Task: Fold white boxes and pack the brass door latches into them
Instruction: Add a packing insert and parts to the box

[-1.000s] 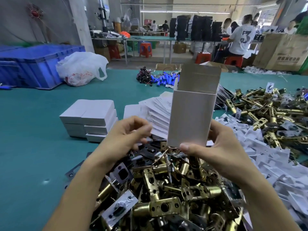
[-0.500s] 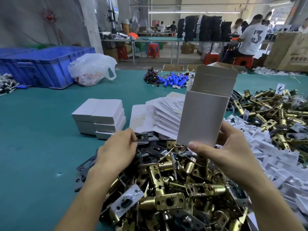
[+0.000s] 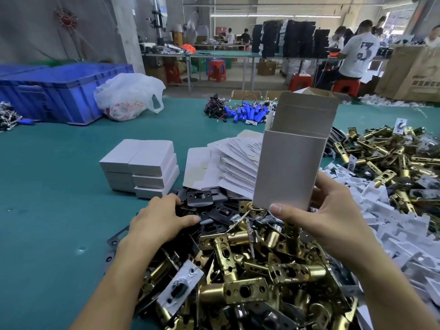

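Observation:
My right hand [image 3: 333, 217] holds a folded white box [image 3: 289, 167] upright by its bottom end, thumb on the front; the top flap stands open. Under both hands lies a heap of brass door latches [image 3: 252, 272]. My left hand [image 3: 159, 222] is down on a patch of black strike plates [image 3: 214, 210] at the heap's far left, with fingers and thumb curled round one plate. A stack of closed white boxes [image 3: 142, 163] stands to the left. Flat box blanks [image 3: 238, 158] are fanned out behind the held box.
More brass latches [image 3: 392, 158] and white plastic inserts [image 3: 381, 210] cover the right of the green table [image 3: 47, 210]. Blue cells with wires [image 3: 247, 113], a white plastic bag [image 3: 128, 96] and a blue crate [image 3: 59, 91] sit farther back. People work at distant benches.
My left hand has dropped from beside the box down onto the black plates. The right hand keeps the box upright in about the same place.

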The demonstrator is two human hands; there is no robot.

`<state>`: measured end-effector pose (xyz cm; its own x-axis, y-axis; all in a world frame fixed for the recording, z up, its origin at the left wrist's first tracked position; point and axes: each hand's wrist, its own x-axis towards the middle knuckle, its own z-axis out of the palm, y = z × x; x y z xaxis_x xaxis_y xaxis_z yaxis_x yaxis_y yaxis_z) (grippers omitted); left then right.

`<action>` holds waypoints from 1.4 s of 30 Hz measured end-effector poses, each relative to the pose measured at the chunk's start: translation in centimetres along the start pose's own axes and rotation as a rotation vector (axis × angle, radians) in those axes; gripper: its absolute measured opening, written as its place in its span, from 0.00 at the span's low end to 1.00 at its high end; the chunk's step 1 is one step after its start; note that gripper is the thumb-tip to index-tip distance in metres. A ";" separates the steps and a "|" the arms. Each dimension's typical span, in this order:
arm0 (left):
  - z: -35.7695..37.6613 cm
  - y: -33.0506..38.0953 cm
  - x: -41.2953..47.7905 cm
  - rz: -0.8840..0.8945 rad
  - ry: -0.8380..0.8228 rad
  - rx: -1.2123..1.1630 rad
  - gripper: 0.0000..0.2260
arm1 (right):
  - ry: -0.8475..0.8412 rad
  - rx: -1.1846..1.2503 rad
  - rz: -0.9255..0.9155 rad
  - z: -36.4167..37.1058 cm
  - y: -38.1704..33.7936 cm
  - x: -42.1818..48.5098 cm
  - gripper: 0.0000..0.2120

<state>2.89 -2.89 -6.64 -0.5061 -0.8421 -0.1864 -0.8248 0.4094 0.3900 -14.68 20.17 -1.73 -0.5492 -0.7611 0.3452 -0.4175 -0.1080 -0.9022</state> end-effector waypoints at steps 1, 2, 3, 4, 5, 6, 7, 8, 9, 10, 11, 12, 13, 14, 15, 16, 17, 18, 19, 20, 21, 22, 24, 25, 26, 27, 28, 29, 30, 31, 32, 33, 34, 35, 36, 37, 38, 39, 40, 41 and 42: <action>0.0 -0.1 0.1 0.002 0.003 -0.033 0.32 | -0.001 -0.006 0.000 0.0 0.0 0.0 0.25; 0.1 -0.1 0.2 0.010 0.012 -0.061 0.33 | -0.003 -0.005 0.001 0.0 0.0 0.0 0.25; 0.1 -0.1 0.2 0.029 0.030 -0.076 0.34 | -0.007 -0.001 0.005 -0.1 0.0 0.0 0.25; 0.1 -0.1 0.4 0.053 0.054 -0.076 0.34 | -0.011 0.002 0.010 -0.2 0.0 0.0 0.26; 0.2 0.1 0.5 0.079 0.082 -0.067 0.34 | -0.014 0.002 0.013 -0.2 0.0 0.1 0.27; 0.3 0.2 0.6 0.106 0.099 -0.064 0.33 | -0.015 0.000 0.015 -0.2 0.0 0.1 0.27; 0.5 0.3 0.8 0.137 0.100 -0.067 0.31 | -0.014 -0.003 0.016 -0.3 -0.1 0.1 0.26; 0.8 0.4 1.1 0.168 0.084 -0.064 0.29 | -0.014 -0.004 0.018 -0.3 -0.1 0.1 0.26; 1.2 0.4 1.3 0.192 0.065 -0.046 0.27 | -0.015 -0.005 0.018 -0.3 -0.1 0.1 0.25; 1.5 0.4 1.4 0.203 0.052 -0.018 0.26 | -0.018 -0.006 0.019 -0.3 -0.1 0.1 0.25; 1.8 0.5 1.5 0.202 0.051 0.005 0.25 | -0.021 -0.004 0.021 -0.3 0.0 0.1 0.24; 2.0 0.5 1.5 0.195 0.064 0.022 0.24 | -0.022 -0.002 0.025 -0.3 0.0 0.1 0.25; 2.1 0.6 1.5 0.188 0.083 0.043 0.23 | -0.023 -0.004 0.029 -0.3 0.0 0.1 0.25; 2.1 0.7 1.5 0.185 0.103 0.073 0.23 | -0.023 -0.008 0.032 -0.3 0.0 0.1 0.25; 2.1 0.8 1.4 0.186 0.125 0.105 0.22 | -0.024 -0.012 0.035 -0.4 0.0 0.1 0.25; 2.2 0.9 1.3 0.195 0.153 0.126 0.19 | -0.026 -0.013 0.037 -0.4 0.0 0.0 0.25; 2.2 1.0 1.3 0.217 0.186 0.128 0.16 | -0.028 -0.015 0.038 -0.4 0.0 0.0 0.25; 2.3 1.1 1.3 0.248 0.214 0.109 0.12 | -0.028 -0.019 0.037 -0.5 0.1 0.1 0.24; 2.4 1.1 1.3 0.280 0.235 0.069 0.09 | -0.027 -0.021 0.036 -0.5 0.1 0.1 0.24; 2.4 1.1 1.2 0.306 0.251 0.010 0.07 | -0.026 -0.024 0.036 -0.5 0.1 0.1 0.24; 2.3 1.2 1.0 0.324 0.272 -0.057 0.07 | -0.023 -0.028 0.036 -0.5 0.0 0.1 0.24; 2.1 1.2 0.8 0.339 0.304 -0.118 0.08 | -0.019 -0.035 0.036 -0.5 0.0 0.1 0.24; 1.6 1.5 0.4 0.384 0.395 -0.201 0.08 | -0.015 -0.047 0.033 -0.6 -0.1 0.1 0.24; 1.3 1.8 0.2 0.415 0.433 -0.247 0.07 | -0.013 -0.049 0.031 -0.6 -0.2 0.1 0.23; 0.8 2.2 -0.2 0.449 0.454 -0.316 0.06 | -0.009 -0.049 0.028 -0.7 -0.3 0.1 0.24; 0.3 2.7 -0.6 0.493 0.459 -0.405 0.06 | -0.002 -0.050 0.027 -0.8 -0.3 0.1 0.24; -0.4 3.2 -1.1 0.547 0.450 -0.499 0.07 | 0.005 -0.048 0.026 -0.9 -0.4 0.1 0.24; -1.0 3.6 -1.7 0.609 0.436 -0.584 0.08 | 0.010 -0.044 0.029 -1.0 -0.5 0.1 0.25; -1.7 4.1 -2.3 0.670 0.426 -0.647 0.06 | 0.011 -0.038 0.035 -1.2 -0.6 0.0 0.26; -2.2 4.5 -2.9 0.728 0.426 -0.686 0.05 | 0.007 -0.030 0.046 -1.3 -0.7 0.0 0.27; -2.7 4.8 -3.4 0.778 0.422 -0.717 0.05 | -0.009 -0.020 0.060 -1.6 -0.8 -0.1 0.27; -2.9 5.1 -3.8 0.817 0.410 -0.756 0.06 | -0.039 -0.006 0.073 -1.8 -1.0 -0.2 0.27; -3.1 5.4 -4.2 0.842 0.387 -0.800 0.07 | -0.080 0.009 0.085 -2.2 -1.1 -0.2 0.27; -3.3 5.6 -4.5 0.862 0.357 -0.850 0.09 | -0.127 0.024 0.091 -2.5 -1.3 -0.3 0.27; -3.3 5.8 -4.7 0.877 0.323 -0.904 0.12 | -0.175 0.037 0.098 -2.8 -1.5 -0.4 0.26; -3.4 6.0 -4.9 0.885 0.289 -0.966 0.14 | -0.225 0.046 0.112 -3.1 -1.7 -0.5 0.26; -3.4 6.2 -5.2 0.883 0.264 -1.033 0.16 | -0.273 0.049 0.131 -3.2 -1.9 -0.6 0.26; -3.5 6.3 -5.4 0.871 0.245 -1.104 0.19 | -0.314 0.047 0.148 -3.2 -2.0 -0.7 0.26; -3.6 6.4 -5.6 0.857 0.226 -1.179 0.21 | -0.340 0.041 0.156 -3.1 -2.0 -0.7 0.25; -3.8 6.5 -5.7 0.848 0.201 -1.261 0.22 | -0.346 0.028 0.160 -2.9 -1.9 -0.7 0.24; -4.0 6.5 -5.9 0.846 0.170 -1.344 0.23 | -0.338 0.015 0.164 -2.6 -1.9 -0.8 0.24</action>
<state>1.52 3.33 0.61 -0.5731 -0.6084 0.5490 0.5243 0.2425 0.8162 -15.37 22.62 0.39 -0.3370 -0.9369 0.0928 -0.3318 0.0259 -0.9430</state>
